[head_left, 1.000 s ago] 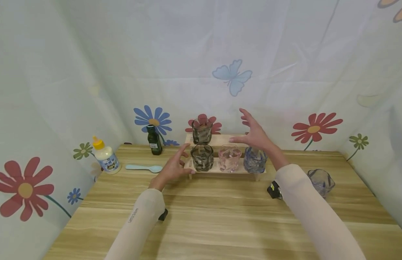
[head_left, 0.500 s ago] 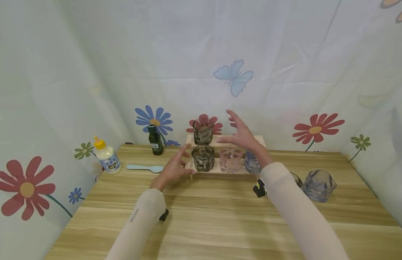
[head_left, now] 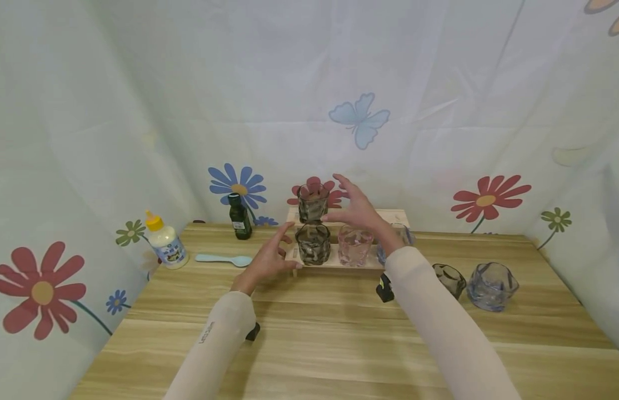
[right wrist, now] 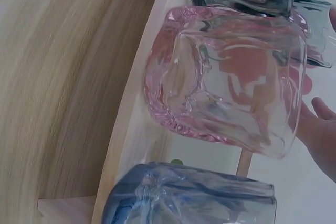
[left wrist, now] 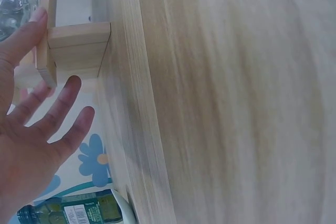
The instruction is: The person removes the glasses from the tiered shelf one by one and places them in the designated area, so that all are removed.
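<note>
A two-tier wooden rack stands at the back of the table. On its lower shelf are a grey glass, a pink glass and a blue glass; another grey glass stands on the upper tier at the left. My left hand is at the rack's left end, its thumb against the shelf edge and the other fingers spread. Beside the upper grey glass, my right hand has its thumb and fingers apart, with the fingertips close to the glass's right side. The right forearm partly covers the blue glass.
Behind the right forearm stand a dark glass and a bluish glass. At the left are a yellow-capped bottle, a light blue spoon and a dark green bottle. A flowered curtain hangs behind the table.
My right hand has moved left along the upper tier toward the grey glass there, uncovering the two glasses at the right. The left hand has stayed at the rack's left end.
</note>
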`<state>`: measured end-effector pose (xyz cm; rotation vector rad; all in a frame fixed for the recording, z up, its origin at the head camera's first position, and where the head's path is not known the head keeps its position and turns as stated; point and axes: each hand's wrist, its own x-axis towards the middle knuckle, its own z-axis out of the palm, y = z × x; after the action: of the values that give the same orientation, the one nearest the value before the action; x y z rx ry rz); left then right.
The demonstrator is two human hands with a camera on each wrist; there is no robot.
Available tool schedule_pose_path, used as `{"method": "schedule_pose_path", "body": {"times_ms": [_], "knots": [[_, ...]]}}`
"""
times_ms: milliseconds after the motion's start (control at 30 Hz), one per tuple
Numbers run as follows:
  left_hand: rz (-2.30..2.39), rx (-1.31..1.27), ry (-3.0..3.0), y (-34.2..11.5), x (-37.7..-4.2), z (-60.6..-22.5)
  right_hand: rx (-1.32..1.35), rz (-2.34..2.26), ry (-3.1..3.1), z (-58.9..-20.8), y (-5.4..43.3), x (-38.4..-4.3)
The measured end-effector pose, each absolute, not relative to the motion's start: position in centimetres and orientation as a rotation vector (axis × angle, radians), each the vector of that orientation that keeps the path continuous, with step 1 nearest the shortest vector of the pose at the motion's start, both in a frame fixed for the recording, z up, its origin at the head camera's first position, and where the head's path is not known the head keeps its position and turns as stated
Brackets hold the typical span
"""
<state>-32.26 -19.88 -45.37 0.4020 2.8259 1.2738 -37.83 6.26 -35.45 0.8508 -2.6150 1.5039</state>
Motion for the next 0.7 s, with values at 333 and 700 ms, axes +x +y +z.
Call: {"method": "schedule_pose_path", "body": {"times_ms": [333,700], "knots": [[1.277,0.42,2.841,-20.2,-32.2,-45.3,0.851,1.481,-2.61,-35.2,4.8,-37.9],[1.272,0.425,2.836,-20.1,-32.4,-45.6,0.899,1.346,-2.693,-35.2,3.5,-38.2]]}}
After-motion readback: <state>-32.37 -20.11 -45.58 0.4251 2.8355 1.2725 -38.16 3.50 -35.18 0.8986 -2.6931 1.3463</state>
